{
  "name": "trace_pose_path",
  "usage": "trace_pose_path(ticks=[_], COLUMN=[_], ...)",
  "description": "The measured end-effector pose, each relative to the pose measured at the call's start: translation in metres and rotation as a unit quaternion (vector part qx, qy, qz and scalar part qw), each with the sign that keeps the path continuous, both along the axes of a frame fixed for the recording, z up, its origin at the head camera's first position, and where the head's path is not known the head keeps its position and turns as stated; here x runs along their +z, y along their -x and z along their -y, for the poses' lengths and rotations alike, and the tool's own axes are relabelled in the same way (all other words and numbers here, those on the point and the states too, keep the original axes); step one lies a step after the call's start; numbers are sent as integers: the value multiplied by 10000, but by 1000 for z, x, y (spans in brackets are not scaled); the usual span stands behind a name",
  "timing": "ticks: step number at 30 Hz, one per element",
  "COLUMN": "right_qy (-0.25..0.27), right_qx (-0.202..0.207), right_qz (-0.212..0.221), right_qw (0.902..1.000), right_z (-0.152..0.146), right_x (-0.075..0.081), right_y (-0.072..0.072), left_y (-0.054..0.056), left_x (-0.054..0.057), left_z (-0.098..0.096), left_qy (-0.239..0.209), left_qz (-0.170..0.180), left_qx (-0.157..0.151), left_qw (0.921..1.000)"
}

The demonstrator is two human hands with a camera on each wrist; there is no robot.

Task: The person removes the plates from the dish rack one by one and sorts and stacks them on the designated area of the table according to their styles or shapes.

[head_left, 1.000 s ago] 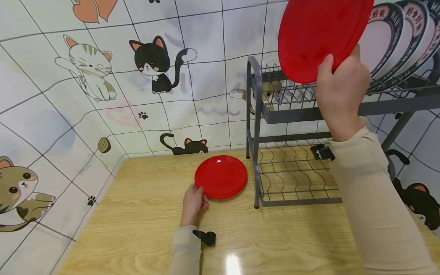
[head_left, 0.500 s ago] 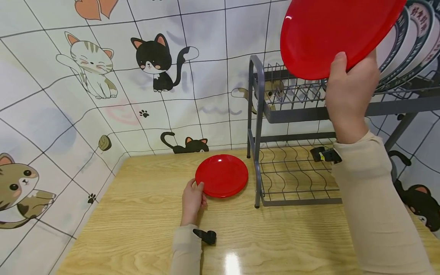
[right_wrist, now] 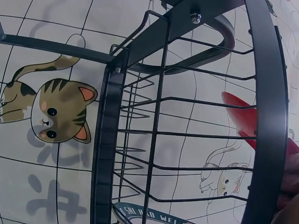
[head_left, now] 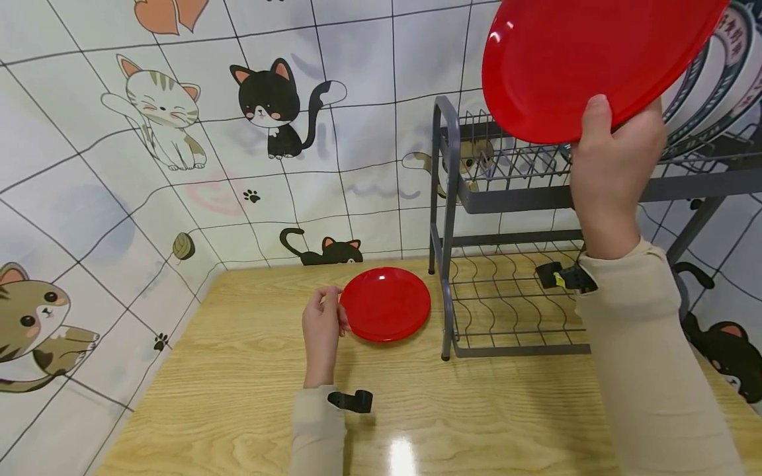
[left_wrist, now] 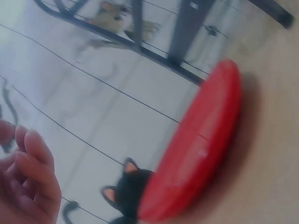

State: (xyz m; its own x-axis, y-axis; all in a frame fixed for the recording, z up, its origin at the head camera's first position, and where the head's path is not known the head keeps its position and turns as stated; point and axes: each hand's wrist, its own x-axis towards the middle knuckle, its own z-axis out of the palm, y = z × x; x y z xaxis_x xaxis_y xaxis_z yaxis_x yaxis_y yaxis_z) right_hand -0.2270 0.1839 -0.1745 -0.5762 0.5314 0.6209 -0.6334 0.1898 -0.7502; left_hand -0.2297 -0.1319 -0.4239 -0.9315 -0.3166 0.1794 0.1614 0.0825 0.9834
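Observation:
A red plate (head_left: 586,63) is tilted up in front of the upper tier of the dish rack (head_left: 518,199). My right hand (head_left: 616,165) grips its lower right edge, thumb on the near face. In the right wrist view, the rack's wires partly hide this plate (right_wrist: 240,112). On the wooden table lies a second red plate (head_left: 385,304), flat, left of the rack. My left hand (head_left: 321,327) is just left of that plate. The left wrist view shows the left hand's fingers (left_wrist: 39,168) loosely bent, holding nothing and apart from the plate (left_wrist: 196,144).
White plates with green patterned rims (head_left: 714,86) stand upright on the right of the rack's upper tier. The lower wire shelf (head_left: 518,297) lies near table height. A tiled wall with cat drawings (head_left: 268,99) rises behind the table (head_left: 238,396).
My left hand has let go of the table plate's edge and drawn slightly left. My right hand has moved right with its plate, turning more of the plate's face into view.

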Motion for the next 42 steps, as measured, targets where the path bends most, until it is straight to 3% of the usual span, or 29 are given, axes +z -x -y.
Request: trace_pose_path(ticks=[6,13,18,28,34,38,42], right_qy=[411,979,1113,1147,812,782,907], right_qx=[58,934,1215,1305,1322,1524,2075], right_qz=[-286,-830,-978,-1454,-1586,-1558,-1409], right_qw=[9987,9873,9815,9740,9751,9728,9638], right_z=[-5,-1,4,-1,11,16,13], right_x=[-8,-20,-24,-37,-49,-66,-89], right_y=[1,-11,-17,-22,-39,-46,-48], left_y=[-11,-28,-39,-46,-51,-56,-60], left_x=[28,52,66,74,76,82,88], left_z=[-4,-11,-16,-21,-22,-22,-23], left_qy=[-32,319,515,669,788,866,968], left_qz=[-440,-543,-669,-716,-683,-745,-899], left_qx=[-264,-394,-483,-633,-663,-678,-714], left_qw=[9987,9972,9953,9932,9923,9911,9887])
